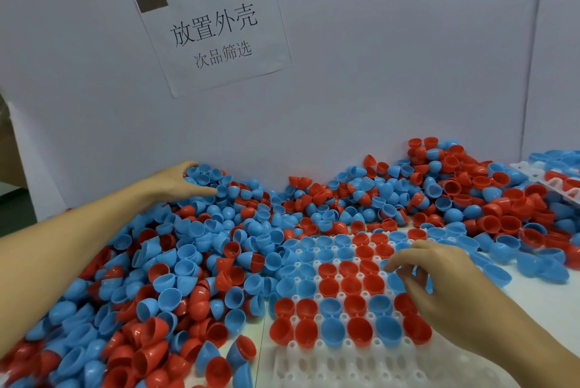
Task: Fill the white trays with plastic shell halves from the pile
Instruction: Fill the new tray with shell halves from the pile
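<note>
Two trays: the near tray (317,356) partly filled, the far tray (527,168) at right. Left hand (179,182) grasps pile (188,262) shells; right hand (439,281), fingers curled, hovers over the near tray, its grip unclear.

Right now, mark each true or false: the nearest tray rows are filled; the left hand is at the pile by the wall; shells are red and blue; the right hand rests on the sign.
1. Nearest rows of the white tray are filled: false, they are empty.
2. Left hand is at the pile by the wall: true.
3. Shells are red and blue: true.
4. Right hand rests on the sign: false, it is over the tray.
</note>
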